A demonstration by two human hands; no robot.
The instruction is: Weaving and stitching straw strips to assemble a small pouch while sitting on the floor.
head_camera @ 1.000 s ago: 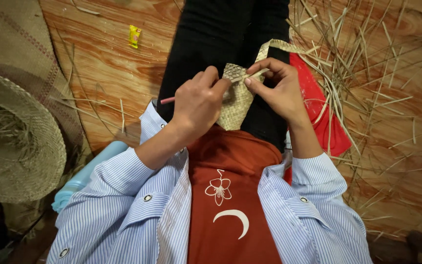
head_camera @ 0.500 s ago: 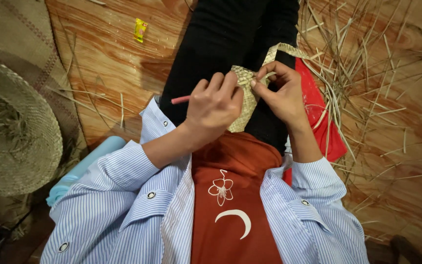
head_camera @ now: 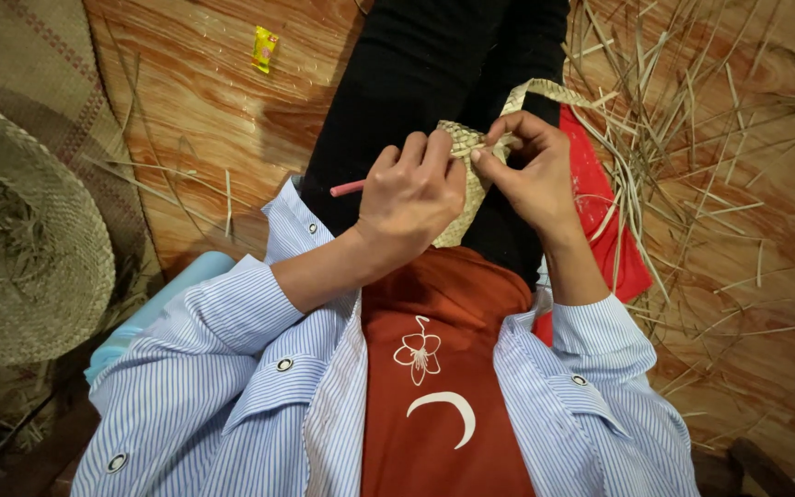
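My left hand (head_camera: 411,198) grips a small woven straw piece (head_camera: 467,198) over my lap, and a thin pink stick (head_camera: 347,188) juts out from under its fingers to the left. My right hand (head_camera: 531,175) pinches the top edge of the same woven piece, where a flat plaited band (head_camera: 545,89) loops up and away. Both hands meet at the weave, fingertips touching it. Black trousers (head_camera: 425,83) lie beneath, and a red cloth (head_camera: 604,221) shows under my right wrist.
Loose dry straw strands (head_camera: 692,138) are scattered over the wooden floor (head_camera: 195,120) at the right. A large woven straw basket (head_camera: 25,248) sits at the left on a woven mat (head_camera: 29,55). A small yellow wrapper (head_camera: 264,48) lies at the top, and a light blue object (head_camera: 154,308) rests by my left elbow.
The view has shifted slightly. My hands stay on the woven piece, with small finger movements at its top edge.
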